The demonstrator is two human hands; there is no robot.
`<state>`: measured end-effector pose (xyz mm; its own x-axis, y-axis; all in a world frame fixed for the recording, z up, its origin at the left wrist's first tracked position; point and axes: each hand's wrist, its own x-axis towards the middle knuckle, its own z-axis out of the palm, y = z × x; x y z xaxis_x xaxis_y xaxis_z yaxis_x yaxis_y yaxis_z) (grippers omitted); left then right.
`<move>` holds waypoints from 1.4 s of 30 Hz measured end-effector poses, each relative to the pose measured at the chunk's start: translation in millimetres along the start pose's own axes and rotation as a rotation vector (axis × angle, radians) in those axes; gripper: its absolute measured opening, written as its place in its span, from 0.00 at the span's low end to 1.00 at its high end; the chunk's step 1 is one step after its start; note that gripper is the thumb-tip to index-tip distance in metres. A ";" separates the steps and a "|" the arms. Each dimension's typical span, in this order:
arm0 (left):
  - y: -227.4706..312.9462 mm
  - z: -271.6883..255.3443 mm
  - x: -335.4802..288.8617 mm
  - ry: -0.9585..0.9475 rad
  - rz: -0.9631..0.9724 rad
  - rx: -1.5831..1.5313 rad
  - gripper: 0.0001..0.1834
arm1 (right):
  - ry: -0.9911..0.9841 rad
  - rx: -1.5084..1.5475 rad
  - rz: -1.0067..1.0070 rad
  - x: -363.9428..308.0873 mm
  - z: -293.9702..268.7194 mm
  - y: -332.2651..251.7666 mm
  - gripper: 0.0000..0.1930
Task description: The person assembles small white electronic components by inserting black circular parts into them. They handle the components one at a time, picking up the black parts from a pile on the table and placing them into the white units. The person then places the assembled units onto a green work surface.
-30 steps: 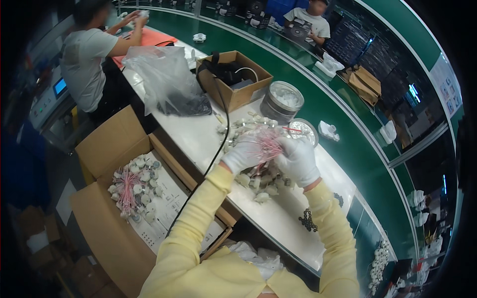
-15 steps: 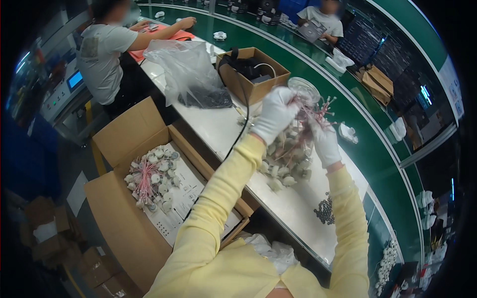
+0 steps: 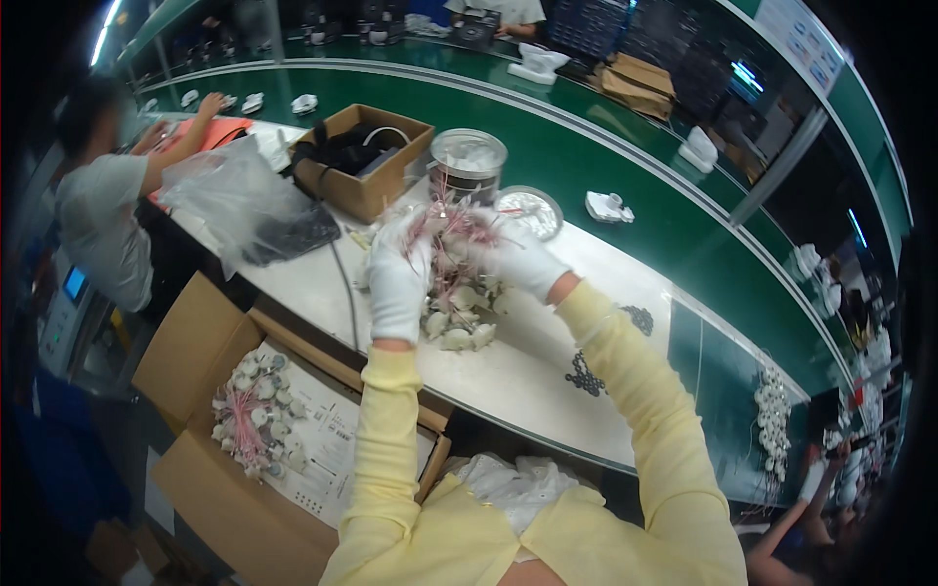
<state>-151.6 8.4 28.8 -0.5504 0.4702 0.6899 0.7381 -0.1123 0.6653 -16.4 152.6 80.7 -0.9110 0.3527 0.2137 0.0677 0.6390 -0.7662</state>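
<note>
Both my hands, in white gloves, are together over the white table point(image 3: 508, 366) at a thick bundle of pink wires point(image 3: 451, 227). Round off-white parts point(image 3: 459, 322) on the wire ends hang below it, close to the tabletop. My left hand point(image 3: 399, 269) grips the bundle from its left side, fingers curled round the wires. My right hand point(image 3: 518, 256) is closed on the wires from the right, somewhat smeared by motion. A second bundle of wired round parts point(image 3: 259, 415) lies on a printed sheet in the open cardboard box point(image 3: 200, 337) at my left.
Beyond my hands stand a metal tin point(image 3: 469, 161) and a round dish of white pieces point(image 3: 531, 210). A carton with black items point(image 3: 391, 176) and a clear plastic bag point(image 3: 230, 200) lie left. Small dark rings point(image 3: 586, 374) lie near my right forearm. A green conveyor point(image 3: 645, 161) runs behind; a co-worker point(image 3: 107, 215) works at left.
The view has swung to the right. My hands and the wire bundle now appear further left and a little lower, and the tin shows behind them. Both hands stay at the wires.
</note>
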 end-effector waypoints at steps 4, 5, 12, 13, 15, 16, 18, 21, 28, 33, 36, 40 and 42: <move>-1.9 7.4 -39.1 -0.088 0.207 0.536 0.34 | 0.148 -0.539 -0.378 -30.7 23.4 24.0 0.29; -1.3 2.1 -46.0 -0.125 0.197 0.486 0.35 | 0.132 -0.614 -0.373 -37.1 23.3 24.3 0.29; 36.3 -54.6 -80.9 -0.174 0.159 0.464 0.38 | -0.114 -0.333 -0.320 -91.7 -40.3 -22.6 0.24; 38.9 -61.6 -86.3 -0.165 0.153 0.474 0.37 | -0.108 -0.292 -0.354 -93.8 -50.1 -20.8 0.23; 47.2 -68.0 -97.4 -0.158 0.160 0.485 0.35 | 0.079 -0.363 -0.322 -95.1 -65.9 -5.0 0.21; 53.2 -65.5 -102.1 -0.161 0.180 0.486 0.35 | 0.171 -0.400 -0.305 -91.6 -71.8 3.0 0.21; 62.8 -60.5 -109.3 -0.222 0.181 0.467 0.32 | 0.262 -0.417 -0.304 -71.6 -75.8 17.0 0.21; 65.3 -38.7 -108.2 -0.373 0.282 0.594 0.32 | 0.202 -0.565 -0.162 -37.6 -69.6 24.4 0.19; 47.6 -33.2 -82.3 -0.422 0.254 0.609 0.32 | -0.123 -0.744 0.255 -6.8 -31.3 27.0 0.18; 43.4 -38.3 -73.1 -0.458 0.253 0.593 0.32 | -0.173 -0.733 0.336 -27.5 -34.4 23.6 0.17; 51.4 -38.4 -75.1 -0.460 0.266 0.589 0.31 | -0.214 -0.781 0.389 -42.8 -46.4 18.6 0.18; 89.9 -54.0 -78.5 -0.534 0.287 0.579 0.32 | -0.220 -0.791 0.563 -48.3 -62.3 19.5 0.19; 102.9 -65.8 -82.1 -0.570 0.309 0.615 0.34 | -0.157 -0.765 0.563 -52.7 -66.6 17.6 0.18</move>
<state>-56.2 -99.4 59.5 -0.1354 0.8790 0.4571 0.9903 0.1059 0.0897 59.9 190.8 96.3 -0.7041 0.6841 -0.1905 0.7081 0.6964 -0.1167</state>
